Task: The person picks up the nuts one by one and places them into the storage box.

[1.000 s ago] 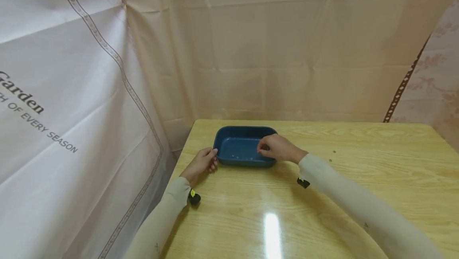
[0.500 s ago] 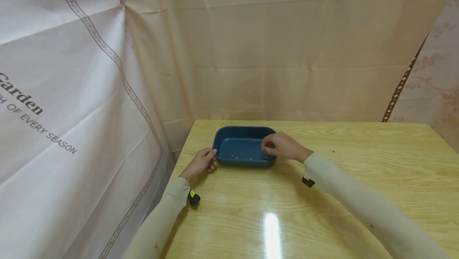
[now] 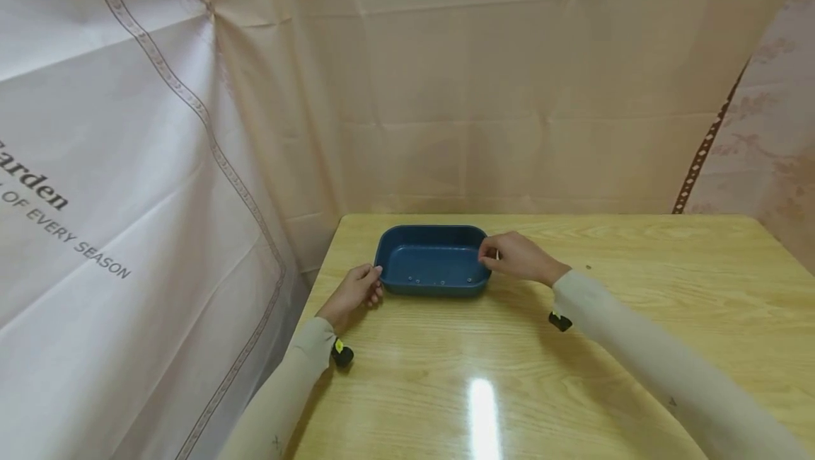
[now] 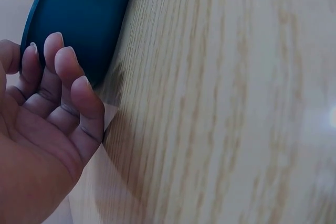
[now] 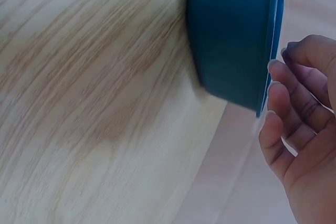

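Observation:
A blue rectangular tray (image 3: pixel 433 260) sits near the table's back edge, with several tiny metal rings or nuts (image 3: pixel 442 282) lying along the near side of its floor. My left hand (image 3: pixel 354 291) pinches the tray's left rim between thumb and forefinger, the other fingers loosely curled beneath. At the right end, my right hand (image 3: pixel 518 257) hovers by the rim, its thumb and forefinger close together and the rest loosely bent. Nothing shows between those fingertips in the right wrist view. One more small ring (image 3: pixel 588 267) lies on the table right of this hand.
The pale wood table (image 3: pixel 407 361) extends toward me and to the right, with a bright light reflection near the front. A beige cloth (image 3: pixel 446 92) hangs right behind it. Another printed cloth (image 3: pixel 127 198) hangs along the left side.
My right hand has moved right, from over the tray's interior to its right rim. A small ring now shows on the tray floor where that hand was. The left hand keeps its grip.

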`<act>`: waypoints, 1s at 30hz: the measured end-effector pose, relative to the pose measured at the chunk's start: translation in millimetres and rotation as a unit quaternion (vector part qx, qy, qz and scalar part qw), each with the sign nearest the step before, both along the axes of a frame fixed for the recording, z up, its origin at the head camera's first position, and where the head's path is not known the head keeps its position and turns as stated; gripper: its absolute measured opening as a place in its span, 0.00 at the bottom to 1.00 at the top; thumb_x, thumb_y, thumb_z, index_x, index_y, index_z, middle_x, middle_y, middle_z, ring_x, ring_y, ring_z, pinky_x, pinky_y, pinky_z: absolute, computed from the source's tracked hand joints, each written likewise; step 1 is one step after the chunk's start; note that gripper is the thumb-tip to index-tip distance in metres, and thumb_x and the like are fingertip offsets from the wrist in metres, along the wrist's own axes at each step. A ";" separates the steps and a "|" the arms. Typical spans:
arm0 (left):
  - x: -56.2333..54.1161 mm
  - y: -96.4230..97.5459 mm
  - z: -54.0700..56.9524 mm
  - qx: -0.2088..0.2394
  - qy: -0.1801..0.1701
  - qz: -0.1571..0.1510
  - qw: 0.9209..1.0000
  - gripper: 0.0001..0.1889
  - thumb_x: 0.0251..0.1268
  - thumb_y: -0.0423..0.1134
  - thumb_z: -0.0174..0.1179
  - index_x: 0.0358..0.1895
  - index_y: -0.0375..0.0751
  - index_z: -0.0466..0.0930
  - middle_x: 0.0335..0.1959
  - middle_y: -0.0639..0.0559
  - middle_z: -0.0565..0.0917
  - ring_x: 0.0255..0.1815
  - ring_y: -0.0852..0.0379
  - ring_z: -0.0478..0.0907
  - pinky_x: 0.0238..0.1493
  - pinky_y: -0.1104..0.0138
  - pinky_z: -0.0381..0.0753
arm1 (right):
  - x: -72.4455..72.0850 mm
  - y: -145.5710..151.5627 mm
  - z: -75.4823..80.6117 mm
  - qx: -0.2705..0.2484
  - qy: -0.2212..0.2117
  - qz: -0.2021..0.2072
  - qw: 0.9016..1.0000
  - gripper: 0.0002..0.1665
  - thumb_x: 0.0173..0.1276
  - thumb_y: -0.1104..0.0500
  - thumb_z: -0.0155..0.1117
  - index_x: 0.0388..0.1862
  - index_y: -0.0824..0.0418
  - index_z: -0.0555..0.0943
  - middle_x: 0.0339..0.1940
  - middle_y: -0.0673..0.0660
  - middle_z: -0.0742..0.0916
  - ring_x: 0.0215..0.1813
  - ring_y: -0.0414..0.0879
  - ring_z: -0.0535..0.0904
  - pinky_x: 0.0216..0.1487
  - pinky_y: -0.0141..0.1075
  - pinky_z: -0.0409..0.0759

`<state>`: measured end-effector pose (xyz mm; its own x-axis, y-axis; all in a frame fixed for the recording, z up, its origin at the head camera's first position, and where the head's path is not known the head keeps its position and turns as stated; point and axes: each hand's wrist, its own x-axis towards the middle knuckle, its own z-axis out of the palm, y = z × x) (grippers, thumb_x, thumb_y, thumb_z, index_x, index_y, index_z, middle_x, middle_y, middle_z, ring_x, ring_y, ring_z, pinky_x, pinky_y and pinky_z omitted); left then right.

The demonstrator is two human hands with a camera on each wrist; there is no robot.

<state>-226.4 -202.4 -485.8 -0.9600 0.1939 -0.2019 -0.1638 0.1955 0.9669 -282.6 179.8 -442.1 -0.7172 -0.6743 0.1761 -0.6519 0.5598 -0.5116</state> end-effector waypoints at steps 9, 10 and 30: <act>0.2 -0.2 0.4 -0.003 0.003 -0.002 1.000 0.20 0.85 0.50 0.49 0.40 0.35 0.73 0.31 0.45 0.79 0.25 0.56 0.73 0.28 0.66 0.75 | 1.6 20.6 -6.2 0.011 0.009 -0.027 1.000 0.03 0.75 0.61 0.66 0.41 0.59 0.86 0.30 0.45 0.85 0.29 0.37 0.77 0.32 0.36 0.78; 0.5 -0.1 0.6 -0.004 0.003 -0.001 1.000 0.20 0.85 0.50 0.49 0.40 0.35 0.73 0.31 0.45 0.79 0.25 0.56 0.73 0.28 0.66 0.75 | 2.3 22.4 -6.2 0.010 0.008 -0.031 0.999 0.04 0.75 0.61 0.66 0.41 0.60 0.86 0.30 0.45 0.85 0.29 0.38 0.77 0.32 0.37 0.78; -0.6 -2.1 -0.9 -0.029 0.009 0.003 1.000 0.21 0.84 0.52 0.48 0.38 0.36 0.73 0.30 0.47 0.80 0.25 0.56 0.74 0.28 0.66 0.76 | 2.9 71.8 -21.7 0.042 0.005 -0.086 0.995 0.07 0.77 0.59 0.63 0.44 0.62 0.85 0.31 0.47 0.84 0.33 0.41 0.78 0.35 0.40 0.77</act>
